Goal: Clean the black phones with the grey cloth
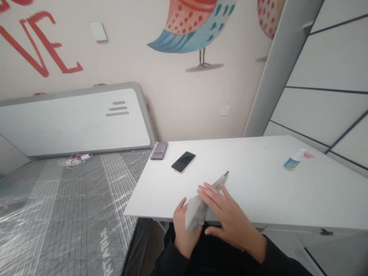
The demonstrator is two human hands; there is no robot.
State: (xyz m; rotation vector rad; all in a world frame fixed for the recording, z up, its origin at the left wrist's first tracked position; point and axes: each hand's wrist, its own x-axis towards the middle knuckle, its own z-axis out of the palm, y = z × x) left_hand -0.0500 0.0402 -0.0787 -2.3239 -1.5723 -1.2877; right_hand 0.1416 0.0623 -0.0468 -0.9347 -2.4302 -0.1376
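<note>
My left hand (184, 226) is at the near edge of the white table (258, 180), fingers closed around the lower end of a grey cloth (198, 207). The cloth stretches up and to the right across the tabletop, ending in a corner near the table's middle. My right hand (227, 216) lies over the cloth with its fingers stretched flat and pressed onto it. Both wrists wear dark sleeves.
A black phone (183, 161) lies face up on the table's far left, next to a small blurred object (159, 150). A small bottle with a blue label (293, 161) lies on the far right. A plastic-wrapped mattress (66, 207) is at left, a white panel (71, 120) against the wall.
</note>
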